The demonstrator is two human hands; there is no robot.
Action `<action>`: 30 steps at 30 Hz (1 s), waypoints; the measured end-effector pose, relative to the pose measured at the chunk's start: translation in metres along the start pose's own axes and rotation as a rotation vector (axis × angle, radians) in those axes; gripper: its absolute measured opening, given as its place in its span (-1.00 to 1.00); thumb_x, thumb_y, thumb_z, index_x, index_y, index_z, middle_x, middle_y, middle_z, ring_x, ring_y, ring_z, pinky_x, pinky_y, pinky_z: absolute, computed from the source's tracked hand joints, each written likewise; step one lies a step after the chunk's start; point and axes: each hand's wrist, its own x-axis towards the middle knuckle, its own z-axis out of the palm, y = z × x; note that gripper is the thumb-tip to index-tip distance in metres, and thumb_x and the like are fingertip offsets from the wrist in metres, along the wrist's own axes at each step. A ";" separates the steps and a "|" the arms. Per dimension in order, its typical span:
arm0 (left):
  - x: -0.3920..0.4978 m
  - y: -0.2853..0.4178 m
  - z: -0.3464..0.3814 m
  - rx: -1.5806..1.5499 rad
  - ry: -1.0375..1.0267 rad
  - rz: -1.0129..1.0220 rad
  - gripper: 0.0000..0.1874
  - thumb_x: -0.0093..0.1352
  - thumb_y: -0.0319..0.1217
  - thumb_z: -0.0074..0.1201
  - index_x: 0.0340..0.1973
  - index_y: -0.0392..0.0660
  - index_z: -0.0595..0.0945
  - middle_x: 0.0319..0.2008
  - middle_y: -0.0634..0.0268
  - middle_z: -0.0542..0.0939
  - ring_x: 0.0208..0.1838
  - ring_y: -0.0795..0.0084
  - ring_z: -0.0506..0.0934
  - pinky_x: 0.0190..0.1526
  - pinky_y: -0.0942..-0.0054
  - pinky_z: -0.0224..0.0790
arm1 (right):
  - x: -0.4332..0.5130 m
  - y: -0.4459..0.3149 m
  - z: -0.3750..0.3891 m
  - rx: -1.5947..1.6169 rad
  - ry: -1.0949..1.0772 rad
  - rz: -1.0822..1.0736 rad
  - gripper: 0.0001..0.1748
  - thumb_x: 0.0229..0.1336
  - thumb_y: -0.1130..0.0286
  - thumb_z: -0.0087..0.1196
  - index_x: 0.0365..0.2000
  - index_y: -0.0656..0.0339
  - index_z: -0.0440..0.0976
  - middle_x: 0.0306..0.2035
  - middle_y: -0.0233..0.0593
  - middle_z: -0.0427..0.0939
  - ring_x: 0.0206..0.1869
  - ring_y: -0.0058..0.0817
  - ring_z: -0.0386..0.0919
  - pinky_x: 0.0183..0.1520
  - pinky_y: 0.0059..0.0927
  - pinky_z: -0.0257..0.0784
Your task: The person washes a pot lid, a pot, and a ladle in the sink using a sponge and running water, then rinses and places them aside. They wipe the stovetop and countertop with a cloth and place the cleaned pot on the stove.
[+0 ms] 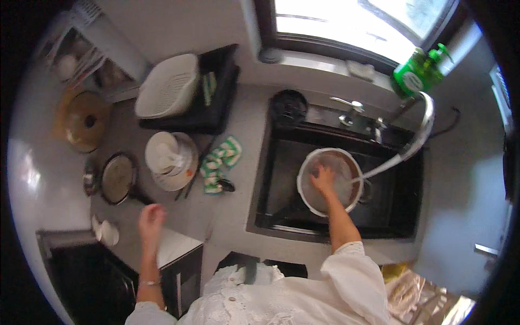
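A round pot with a pale rim [301,178] sits in the dark kitchen sink [390,203], cloudy water in it. Water streams from the curved faucet [428,118] into the pot's right side. My right hand [323,178] reaches into the pot with fingers spread; whether its fingertips touch anything under the surface cannot be told. Over the left counter my left hand [152,219] is raised, blurred, its fingers partly curled. Nearest to it are a dark frying pan [118,178] and a stack of white dishes [166,156]. A green and white patterned cloth [219,162] lies between the dishes and the sink.
A white plastic basket [168,87] rests on a black rack at the back. A round lid [87,121] leans at the far left. Near the sink's back left corner sits a black strainer [289,106]. Green pump bottles [416,75] stand on the windowsill. White pieces [106,232] lie at the left counter edge.
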 end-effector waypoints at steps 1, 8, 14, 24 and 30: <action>-0.006 0.014 0.021 0.123 -0.159 -0.002 -0.84 0.36 -0.47 0.04 -0.15 -0.18 0.55 -0.27 0.36 0.56 -0.24 0.56 0.55 -0.21 0.60 0.37 | 0.003 -0.002 0.006 -0.024 -0.099 -0.041 -0.44 -0.05 0.28 0.13 0.04 0.18 0.38 0.01 0.11 0.38 0.11 0.02 0.33 0.15 -0.08 0.27; -0.031 0.013 0.132 0.149 -0.434 -0.030 -0.81 0.33 -0.46 0.05 -0.16 -0.22 0.56 -0.22 0.25 0.55 -0.21 0.43 0.57 -0.18 0.50 0.44 | -0.017 0.018 0.012 0.001 -0.683 -0.167 -0.50 0.01 0.34 0.07 0.02 0.21 0.38 0.04 0.12 0.38 0.09 -0.01 0.34 0.18 -0.13 0.24; -0.045 -0.019 0.140 0.217 -0.393 -0.097 -0.79 0.28 -0.43 0.07 -0.18 -0.20 0.57 -0.28 0.24 0.53 -0.25 0.44 0.54 -0.17 0.47 0.42 | -0.031 0.034 -0.023 0.159 -0.826 -0.200 -0.67 0.09 0.34 -0.04 -0.14 0.26 0.47 -0.11 0.07 0.51 -0.06 -0.07 0.46 0.04 -0.15 0.35; -0.053 -0.024 0.138 0.172 -0.273 -0.010 -0.84 0.26 -0.42 0.06 -0.25 -0.17 0.56 -0.34 0.20 0.51 -0.29 0.34 0.51 -0.24 0.42 0.39 | -0.008 0.084 -0.005 -0.401 -0.153 -0.216 -0.66 0.04 0.19 0.06 -0.28 0.23 0.57 -0.17 0.03 0.57 -0.14 -0.03 0.53 -0.03 -0.05 0.39; -0.060 -0.026 0.128 0.115 -0.235 -0.004 -0.82 0.27 -0.41 0.06 -0.23 -0.15 0.58 -0.35 0.21 0.52 -0.35 0.36 0.51 -0.26 0.43 0.39 | -0.020 0.088 0.015 -0.529 -0.737 -0.203 -0.66 0.02 0.15 0.07 -0.30 0.16 0.60 -0.23 -0.13 0.58 -0.20 -0.22 0.50 -0.09 -0.22 0.37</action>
